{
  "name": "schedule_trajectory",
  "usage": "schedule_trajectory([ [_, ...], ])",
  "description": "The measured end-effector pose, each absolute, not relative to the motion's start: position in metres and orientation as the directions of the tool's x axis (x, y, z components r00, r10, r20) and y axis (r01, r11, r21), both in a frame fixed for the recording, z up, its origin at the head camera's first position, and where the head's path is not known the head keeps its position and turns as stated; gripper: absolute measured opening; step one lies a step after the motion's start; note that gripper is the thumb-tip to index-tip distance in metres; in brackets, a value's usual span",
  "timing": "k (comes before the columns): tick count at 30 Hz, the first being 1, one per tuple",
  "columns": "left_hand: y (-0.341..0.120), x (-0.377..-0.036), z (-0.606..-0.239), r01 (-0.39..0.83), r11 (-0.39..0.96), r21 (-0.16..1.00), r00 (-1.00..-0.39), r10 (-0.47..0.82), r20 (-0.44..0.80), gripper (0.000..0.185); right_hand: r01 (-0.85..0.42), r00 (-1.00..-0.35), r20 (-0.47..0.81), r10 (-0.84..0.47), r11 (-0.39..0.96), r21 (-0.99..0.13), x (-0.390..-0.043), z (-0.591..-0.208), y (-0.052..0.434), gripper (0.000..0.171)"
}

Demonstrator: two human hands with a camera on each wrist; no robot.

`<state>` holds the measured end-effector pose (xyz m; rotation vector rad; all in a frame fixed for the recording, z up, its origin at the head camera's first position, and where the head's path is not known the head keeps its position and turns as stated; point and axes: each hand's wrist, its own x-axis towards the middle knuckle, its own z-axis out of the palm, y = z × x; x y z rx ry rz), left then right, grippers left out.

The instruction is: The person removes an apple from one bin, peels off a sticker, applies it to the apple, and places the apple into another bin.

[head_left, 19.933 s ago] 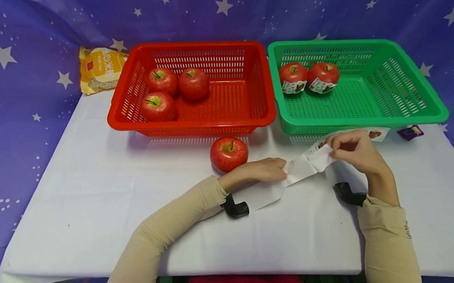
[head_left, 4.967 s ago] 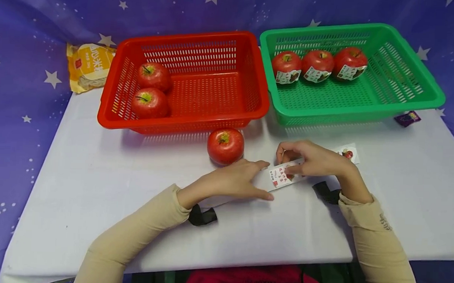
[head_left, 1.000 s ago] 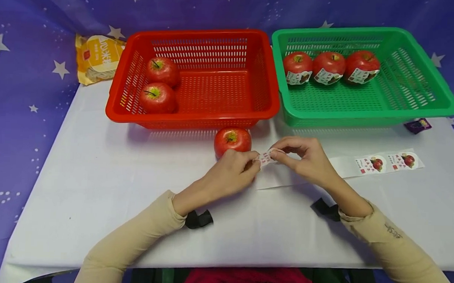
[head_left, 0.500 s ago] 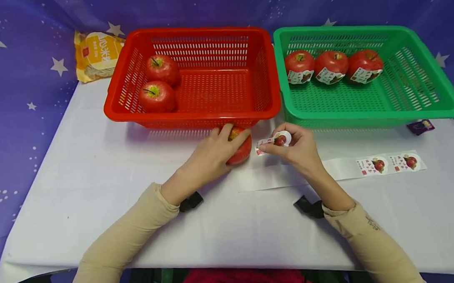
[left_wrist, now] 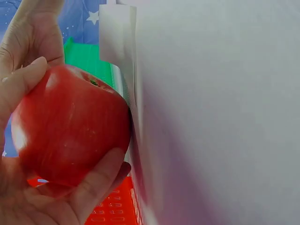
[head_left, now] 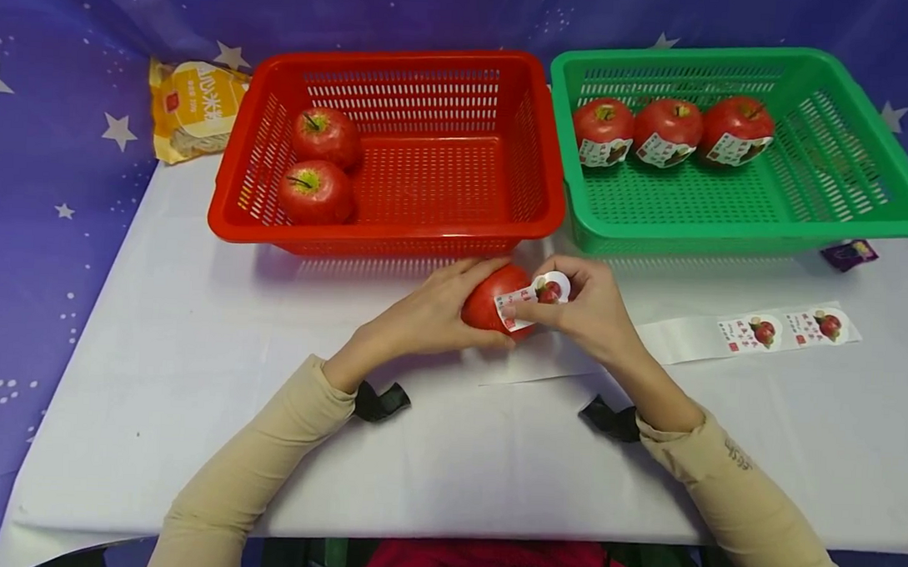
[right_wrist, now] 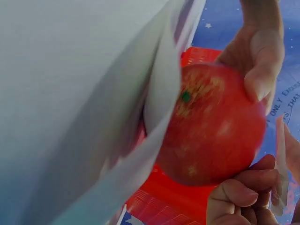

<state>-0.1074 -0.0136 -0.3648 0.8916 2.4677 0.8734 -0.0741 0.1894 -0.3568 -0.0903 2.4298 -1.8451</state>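
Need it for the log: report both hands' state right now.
Left hand: closed around a red apple.
Right hand: closed, pinching a printed label at the apple's side.

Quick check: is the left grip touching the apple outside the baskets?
Touching. The left wrist view shows it: the left grip curves round the apple, its fingers lying against the skin with no gap.

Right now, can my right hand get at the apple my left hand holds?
Likely yes: your right hand, pinching a sticker, is right beside the apple; your left hand grips the opposite side, so only the sticker seems between.
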Motion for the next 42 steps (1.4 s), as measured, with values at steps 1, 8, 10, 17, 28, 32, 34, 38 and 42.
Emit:
schedule_trajectory([
  [1,-0.013,-0.107,-0.365,0.43,0.601,0.673,-0.731,0.669,-0.13,0.09,-0.002,-0.995,-0.026,-0.094,0.287,-0.958,-0.074,-0.356,0.189,0.024],
  [8,-0.01,-0.106,-0.366,0.401,0.577,0.711,-0.73,0.67,-0.133,0.09,-0.058,-0.998,0.057,-0.016,0.463,-0.885,-0.069,-0.354,0.185,0.027],
  [10,-0.01,-0.106,-0.366,0.382,0.575,0.723,-0.736,0.663,-0.138,0.085,-0.072,-0.997,0.08,-0.006,0.502,-0.862,-0.069,-0.354,0.184,0.028],
  [17,-0.014,-0.113,-0.366,0.355,0.531,0.769,-0.713,0.686,-0.144,0.071,-0.141,-0.989,0.141,-0.047,0.593,-0.793,-0.073,-0.36,0.187,0.034],
  [28,-0.006,-0.111,-0.377,0.252,0.339,0.906,-0.728,0.684,-0.053,0.062,0.008,-0.971,-0.09,-0.219,0.349,-0.937,-0.079,-0.377,0.187,0.047],
  [32,-0.002,-0.107,-0.379,0.275,0.311,0.91,-0.751,0.66,0.001,0.066,0.031,-0.99,-0.064,-0.125,0.256,-0.966,-0.075,-0.38,0.183,0.046],
  [34,-0.001,-0.105,-0.38,0.274,0.279,0.921,-0.75,0.661,0.023,0.067,0.027,-0.997,-0.043,-0.07,0.218,-0.975,-0.074,-0.381,0.182,0.045],
  [38,-0.001,-0.105,-0.381,0.238,0.218,0.946,-0.742,0.67,0.032,0.068,0.044,-0.999,-0.046,-0.009,0.19,-0.981,-0.075,-0.382,0.185,0.047],
  [42,-0.001,-0.107,-0.38,0.215,0.195,0.957,-0.728,0.685,0.024,0.069,0.142,-0.989,-0.145,-0.035,0.062,-0.988,-0.078,-0.381,0.189,0.055],
])
